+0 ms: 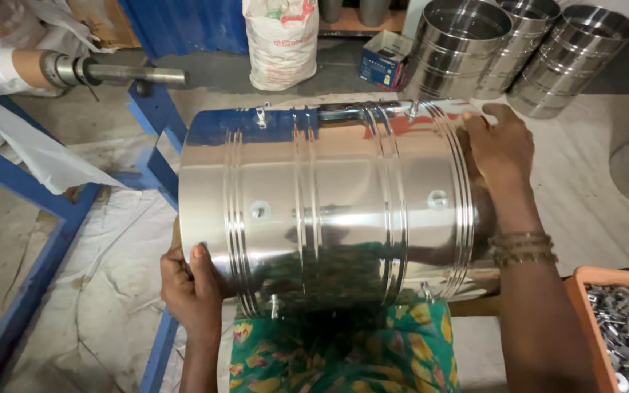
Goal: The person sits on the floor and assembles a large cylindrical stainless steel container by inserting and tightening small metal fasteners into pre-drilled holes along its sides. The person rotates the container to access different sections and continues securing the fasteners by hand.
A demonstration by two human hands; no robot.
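Note:
A large shiny steel drum (329, 204) lies on its side across my lap, ribbed with several raised bands and two small round holes in its wall. My left hand (192, 287) grips the drum's near left rim, thumb on the metal. At the drum's right end my right hand (500, 145) lies flat over the rim, with bangles on the wrist. Small clasps stick out along the drum's far side.
A blue metal frame (151, 145) with a steel spindle (121, 73) stands at left. Three more steel drums (467, 44) lie at the back right, beside a blue box (384, 62) and a white sack (282, 40). An orange crate (620, 320) of small metal parts sits at right.

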